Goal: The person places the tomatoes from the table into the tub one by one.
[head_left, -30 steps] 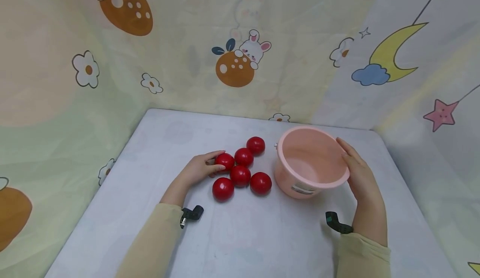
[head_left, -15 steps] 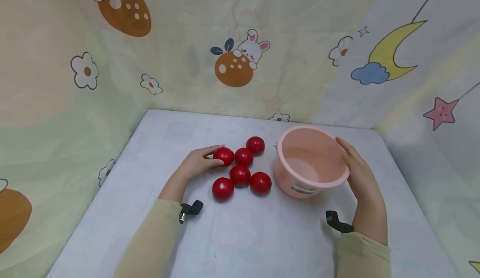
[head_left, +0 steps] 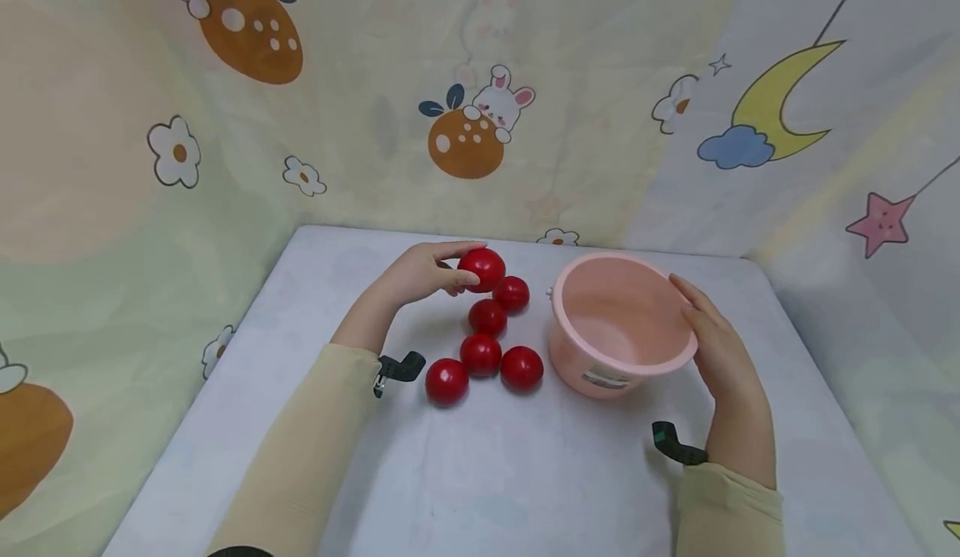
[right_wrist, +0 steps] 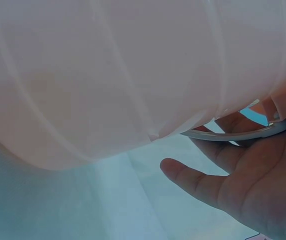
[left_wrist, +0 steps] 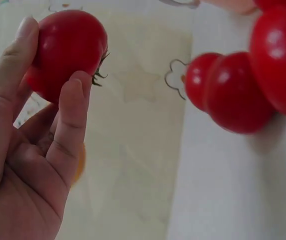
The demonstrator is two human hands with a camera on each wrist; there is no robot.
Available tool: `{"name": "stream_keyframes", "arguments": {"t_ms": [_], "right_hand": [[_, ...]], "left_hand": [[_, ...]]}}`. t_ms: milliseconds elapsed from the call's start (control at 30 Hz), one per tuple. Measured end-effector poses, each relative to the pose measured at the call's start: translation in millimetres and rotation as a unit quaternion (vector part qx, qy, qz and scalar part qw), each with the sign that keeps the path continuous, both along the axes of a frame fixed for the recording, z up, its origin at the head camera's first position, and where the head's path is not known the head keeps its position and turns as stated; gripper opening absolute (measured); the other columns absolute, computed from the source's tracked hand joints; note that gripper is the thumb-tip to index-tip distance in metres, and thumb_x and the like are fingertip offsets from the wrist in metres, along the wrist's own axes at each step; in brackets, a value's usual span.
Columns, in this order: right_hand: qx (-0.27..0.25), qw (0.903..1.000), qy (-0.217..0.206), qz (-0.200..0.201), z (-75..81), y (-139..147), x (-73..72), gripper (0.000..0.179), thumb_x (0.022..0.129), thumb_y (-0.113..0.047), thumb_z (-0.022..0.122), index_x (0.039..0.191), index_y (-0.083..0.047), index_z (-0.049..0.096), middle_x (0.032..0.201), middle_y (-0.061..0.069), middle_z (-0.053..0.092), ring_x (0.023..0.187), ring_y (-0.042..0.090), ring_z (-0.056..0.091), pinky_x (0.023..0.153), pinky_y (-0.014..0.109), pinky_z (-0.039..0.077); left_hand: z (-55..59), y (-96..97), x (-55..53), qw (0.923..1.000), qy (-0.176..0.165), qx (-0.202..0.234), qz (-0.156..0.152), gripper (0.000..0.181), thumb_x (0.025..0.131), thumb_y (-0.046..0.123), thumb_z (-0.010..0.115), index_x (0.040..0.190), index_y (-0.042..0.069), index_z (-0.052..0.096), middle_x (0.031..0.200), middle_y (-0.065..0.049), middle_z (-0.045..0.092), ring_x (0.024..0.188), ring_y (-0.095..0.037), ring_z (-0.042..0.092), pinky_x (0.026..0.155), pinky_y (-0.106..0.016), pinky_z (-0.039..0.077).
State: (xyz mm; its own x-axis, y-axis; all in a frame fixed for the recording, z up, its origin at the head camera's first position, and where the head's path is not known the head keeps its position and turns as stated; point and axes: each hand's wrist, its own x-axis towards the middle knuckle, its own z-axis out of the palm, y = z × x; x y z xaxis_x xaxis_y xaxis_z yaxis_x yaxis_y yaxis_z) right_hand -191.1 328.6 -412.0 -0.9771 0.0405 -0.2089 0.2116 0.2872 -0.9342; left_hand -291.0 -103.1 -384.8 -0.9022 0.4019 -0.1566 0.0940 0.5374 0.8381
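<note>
My left hand (head_left: 416, 278) holds a red tomato (head_left: 483, 269) between thumb and fingers, above the back of the table. In the left wrist view, the held tomato (left_wrist: 65, 52) shows its green stem end. Several more tomatoes (head_left: 481, 354) lie in a loose zigzag below and right of it, the nearest tomato (head_left: 512, 293) just beneath. A pink bucket (head_left: 573, 357) stands upright at right, with nothing visible inside. My right hand (head_left: 726, 361) rests against its right rim. In the right wrist view, the bucket's handle (right_wrist: 248, 136) crosses in front of the fingers; one finger extends free.
A white table (head_left: 495, 474) carries everything. Cloth walls printed with cartoon figures (head_left: 468, 144) rise behind and beside it. Black wrist mounts (head_left: 678, 449) stick out near both sleeves.
My left hand has lifted the tomato from the left of the group and carried it back and to the right. The right hand, bucket and other tomatoes have stayed put.
</note>
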Motion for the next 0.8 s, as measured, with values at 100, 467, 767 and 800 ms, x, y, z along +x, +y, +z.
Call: {"name": "stream_keyframes", "arguments": {"t_ms": [100, 467, 767, 800], "right_hand": [[0.008, 0.9999, -0.005, -0.005, 0.9, 0.1, 0.4, 0.048, 0.102, -0.059, 0.032, 0.149, -0.056, 0.024, 0.165, -0.020, 0.011, 0.156, 0.023, 0.002, 0.118, 0.068, 0.010], [0.005, 0.9999, -0.006, -0.015, -1.0, 2.3, 1.6, 0.050, 0.101, -0.060, 0.033, 0.150, -0.054, 0.024, 0.166, -0.015, 0.013, 0.155, 0.025, 0.009, 0.117, 0.068, 0.014], [0.013, 0.9995, -0.012, -0.025, 0.9, -5.4, 3.1, 0.055, 0.098, -0.062, 0.042, 0.149, -0.055, 0.024, 0.165, -0.009, 0.017, 0.154, 0.029, 0.014, 0.114, 0.067, 0.025], [0.012, 0.9997, -0.007, -0.022, 0.4, -7.2, 3.7, 0.055, 0.098, -0.060, 0.043, 0.150, -0.054, 0.024, 0.166, -0.008, 0.018, 0.153, 0.031, 0.015, 0.114, 0.066, 0.027]], "left_hand": [[21.4, 20.0, -7.8, 0.9994, 0.011, -0.014, -0.031, 0.056, 0.078, 0.057, 0.077, 0.129, 0.059, 0.053, 0.118, 0.011, 0.063, 0.092, -0.019, 0.070, 0.086, -0.041, 0.056], [106.4, 116.9, -10.5, 0.9714, -0.015, -0.067, -0.228, 0.054, 0.087, 0.040, 0.073, 0.138, 0.042, 0.054, 0.126, 0.006, 0.061, 0.107, -0.019, 0.063, 0.088, -0.033, 0.056], [120.7, 187.7, -17.8, 0.9331, -0.090, -0.137, -0.320, 0.042, 0.088, 0.030, 0.075, 0.128, 0.030, 0.065, 0.123, 0.001, 0.062, 0.103, -0.024, 0.066, 0.087, -0.031, 0.059], [120.6, 192.5, -17.9, 0.9293, -0.103, -0.149, -0.322, 0.040, 0.088, 0.030, 0.075, 0.127, 0.030, 0.066, 0.123, 0.001, 0.062, 0.103, -0.024, 0.066, 0.087, -0.031, 0.059]]}}
